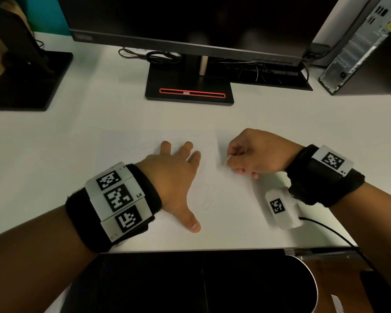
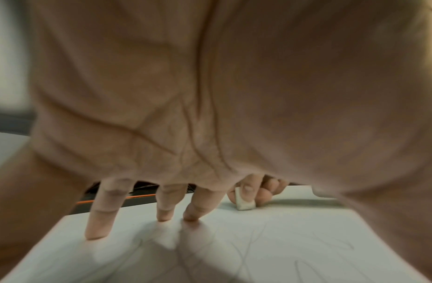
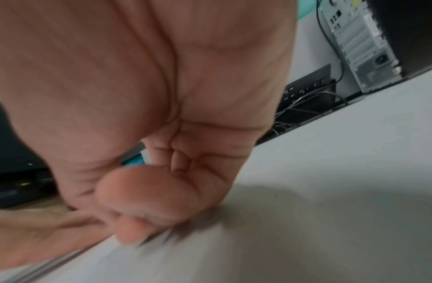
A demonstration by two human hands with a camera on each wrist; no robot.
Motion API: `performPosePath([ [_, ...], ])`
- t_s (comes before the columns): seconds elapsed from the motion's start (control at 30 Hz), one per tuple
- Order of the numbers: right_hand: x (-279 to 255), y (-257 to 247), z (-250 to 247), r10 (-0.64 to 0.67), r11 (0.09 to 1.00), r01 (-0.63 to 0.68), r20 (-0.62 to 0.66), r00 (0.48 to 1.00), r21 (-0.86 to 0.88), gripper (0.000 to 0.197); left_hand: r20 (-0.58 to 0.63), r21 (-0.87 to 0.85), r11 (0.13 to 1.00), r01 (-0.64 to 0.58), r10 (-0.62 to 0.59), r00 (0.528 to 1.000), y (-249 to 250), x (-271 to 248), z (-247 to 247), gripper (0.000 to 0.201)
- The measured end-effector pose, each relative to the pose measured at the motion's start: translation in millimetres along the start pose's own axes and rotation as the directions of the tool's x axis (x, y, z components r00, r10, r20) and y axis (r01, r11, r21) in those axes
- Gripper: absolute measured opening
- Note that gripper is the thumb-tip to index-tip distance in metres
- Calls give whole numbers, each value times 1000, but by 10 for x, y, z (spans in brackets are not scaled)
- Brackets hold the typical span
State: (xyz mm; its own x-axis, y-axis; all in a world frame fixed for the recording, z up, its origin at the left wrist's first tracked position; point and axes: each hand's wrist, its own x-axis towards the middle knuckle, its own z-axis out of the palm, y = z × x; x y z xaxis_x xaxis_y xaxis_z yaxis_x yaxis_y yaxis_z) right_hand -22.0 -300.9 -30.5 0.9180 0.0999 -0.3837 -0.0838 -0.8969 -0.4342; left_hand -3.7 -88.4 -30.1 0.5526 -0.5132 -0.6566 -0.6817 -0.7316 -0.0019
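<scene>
A sheet of paper is noted lying flat on the white desk, midway between the left and right edges and toward the front edge, in front of the monitor base. Faint pencil scribbles are seen on the sheet. The left hand is laid palm down on the paper with its fingers straight and spread and their tips pressed on the sheet; nothing is grasped by it. The thumb is stretched toward the desk's front edge. A small white eraser is pinched between the thumb and fingers of the right hand, which is curled round it, just to the right of the left hand. In the left wrist view the lower end of the eraser is seen touching the paper near its far edge. In the right wrist view the eraser is hidden by the curled hand. Marker-tagged black bands are worn on both wrists. A dark monitor is recorded along the rear edge, loose cables behind its base, and a computer tower at the rear right corner.
</scene>
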Motion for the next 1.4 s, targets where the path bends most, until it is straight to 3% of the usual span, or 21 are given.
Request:
performPosePath([
  [0.07, 18, -10, 0, 7, 1000, -7, -58, 998, -1, 22, -6, 12, 1000, 1, -1, 1000, 1, -9, 1, 148],
  [0.2, -35, -108, 81, -42, 999, 43, 88, 995, -10, 21, -25, 39, 999, 0, 1, 1000, -2, -10, 7, 148],
  [0.37, 46, -54, 19, 2, 1000, -2, -58, 998, 1, 23, -43, 37, 999, 0, 2, 999, -5, -23, 4, 148],
  [0.5, 1, -138, 96, -39, 999, 39, 63, 997, 4, 20, -63, 60, 998, 5, -1, 998, -10, -28, 8, 148],
  [0.67, 80, -97, 37, -2, 1000, 3, -66, 998, 16, 23, -93, 87, 996, 5, 3, 996, -53, -14, 34, 150],
  [0.8, 30, -193, 112, -46, 999, 45, 81, 996, 20, 21, -72, 61, 998, 1, 3, 997, -73, -1, 41, 150],
  [0.9, 112, -138, 39, 1, 1000, -2, 16, 1000, 31, 25, -77, 35, 999, -12, 15, 997, -83, 16, 46, 149],
  [1.0, 171, -116, 56, 21, 998, -18, -55, 998, 63, 26, -100, -26, 999, -28, 25, 995, -104, 72, 44, 143],
  [1.13, 152, -86, 52, 43, 994, -41, -22, 999, 100, 26, -119, -138, 990, -11, -5, 993, -218, 145, 71, 120],
  [1.3, 114, -138, 44, 47, 998, -45, -45, 998, 53, 23, -113, -158, 988, 4, -22, 993, -364, 149, 113, 117],
  [1.4, 54, -251, 126, -17, 1000, 15, 70, 997, 23, 21, -122, -113, 993, 31, -45, 992, -323, 121, 86, 125],
])
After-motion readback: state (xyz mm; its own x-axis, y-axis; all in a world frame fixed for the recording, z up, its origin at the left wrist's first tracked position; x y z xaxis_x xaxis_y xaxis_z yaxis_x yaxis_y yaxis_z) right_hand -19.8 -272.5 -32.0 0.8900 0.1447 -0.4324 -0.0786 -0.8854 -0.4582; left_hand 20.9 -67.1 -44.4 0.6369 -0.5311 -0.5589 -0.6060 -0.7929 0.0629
